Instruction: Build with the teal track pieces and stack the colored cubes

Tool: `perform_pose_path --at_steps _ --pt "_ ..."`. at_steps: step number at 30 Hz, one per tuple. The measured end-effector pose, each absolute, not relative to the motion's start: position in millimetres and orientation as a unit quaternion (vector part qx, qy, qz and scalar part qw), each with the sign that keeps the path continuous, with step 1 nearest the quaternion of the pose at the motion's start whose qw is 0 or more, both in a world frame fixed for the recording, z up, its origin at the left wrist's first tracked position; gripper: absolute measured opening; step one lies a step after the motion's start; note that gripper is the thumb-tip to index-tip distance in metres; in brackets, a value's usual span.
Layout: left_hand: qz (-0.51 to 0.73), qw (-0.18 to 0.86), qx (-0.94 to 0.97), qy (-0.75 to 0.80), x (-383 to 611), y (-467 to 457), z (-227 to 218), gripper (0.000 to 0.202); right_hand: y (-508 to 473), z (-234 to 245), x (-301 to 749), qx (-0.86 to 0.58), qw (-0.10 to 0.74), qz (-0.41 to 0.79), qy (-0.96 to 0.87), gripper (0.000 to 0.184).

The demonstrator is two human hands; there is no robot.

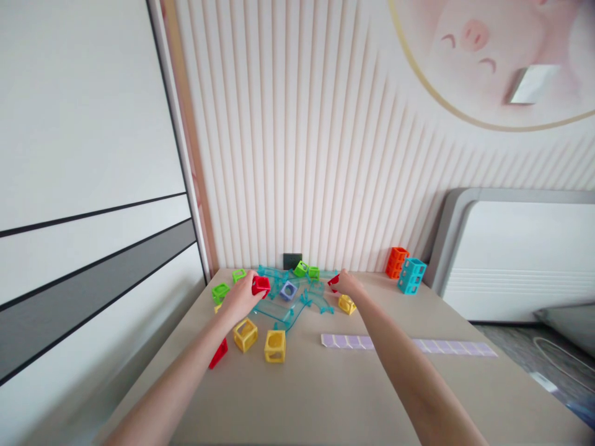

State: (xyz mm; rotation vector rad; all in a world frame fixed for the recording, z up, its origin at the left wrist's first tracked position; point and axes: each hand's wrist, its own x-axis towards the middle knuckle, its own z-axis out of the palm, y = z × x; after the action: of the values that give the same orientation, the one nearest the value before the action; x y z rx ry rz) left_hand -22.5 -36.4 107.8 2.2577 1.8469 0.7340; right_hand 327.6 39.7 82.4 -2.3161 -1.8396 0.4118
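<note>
My left hand (242,293) is closed on a red cube block (261,285), a hollow frame held above the left part of the table. Over on the right, my right hand (348,284) grips another red block (333,282), mostly covered by the fingers. Between the hands lie clear teal track pieces (279,311) and a purple cube block (289,290). Beside my right hand sits a yellow cube block (346,304). Two more yellow blocks (275,345) rest nearer me, and a red block (218,354) is partly hidden by my left forearm.
Green blocks (220,292) lie at the left and back. An orange stack (396,262) and a blue stack (411,276) stand upright at the right rear. A purple strip (455,347) crosses under my right forearm. The ribbed wall (288,155) bounds the table (297,402).
</note>
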Motion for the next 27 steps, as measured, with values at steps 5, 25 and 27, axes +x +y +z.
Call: perform_pose_path --at_steps 5,25,27 --pt "0.206 0.066 0.746 0.630 -20.6 -2.6 96.2 0.024 37.0 79.9 330.5 -0.769 0.068 0.138 -0.621 0.033" --pt "0.159 0.066 0.742 0.648 -21.2 8.1 73.6 0.046 -15.2 119.8 506.5 -0.854 0.307 -0.022 -0.419 0.053" --pt "0.162 0.071 0.738 0.651 -21.1 6.7 73.4 0.046 -17.3 112.0 511.6 -0.848 0.339 0.000 -0.408 0.054"
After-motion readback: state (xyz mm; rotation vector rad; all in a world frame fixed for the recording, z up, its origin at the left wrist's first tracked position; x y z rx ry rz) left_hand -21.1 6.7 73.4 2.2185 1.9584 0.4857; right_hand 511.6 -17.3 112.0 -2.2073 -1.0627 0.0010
